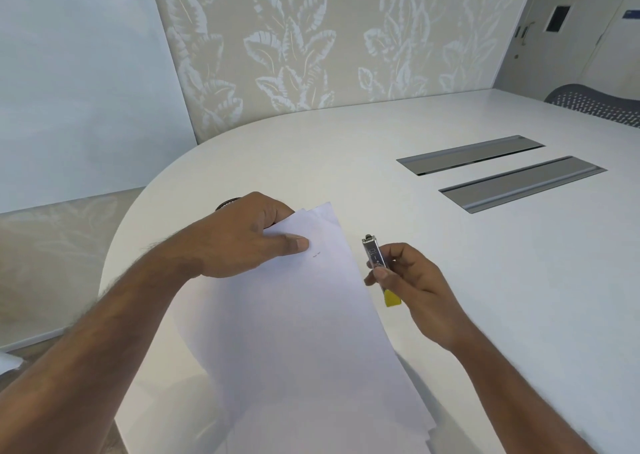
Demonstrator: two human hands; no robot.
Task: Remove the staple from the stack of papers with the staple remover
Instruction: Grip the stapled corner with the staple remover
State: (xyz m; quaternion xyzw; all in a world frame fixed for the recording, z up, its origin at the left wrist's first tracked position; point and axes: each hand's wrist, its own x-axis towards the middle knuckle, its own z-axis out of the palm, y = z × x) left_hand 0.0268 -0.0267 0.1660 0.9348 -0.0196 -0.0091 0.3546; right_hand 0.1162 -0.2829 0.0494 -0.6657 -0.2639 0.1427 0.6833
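Left hand [242, 239] pinches the stack of papers [294, 315] — right hand [412, 280] grips the staple remover [375, 258] beside it.

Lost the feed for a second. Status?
Left hand pinning paper stack. Right hand holding staple remover, clear of paper. Staple still in. Path unobstructed.

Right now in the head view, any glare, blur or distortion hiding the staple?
Head view: even, soft light, no glare on the stack of papers; the staple shows only as a tiny dark mark by the left hand thumb. Wide-angle bend curves the table edge. The staple remover in the right hand is sharp enough; its embossing reads faintly.
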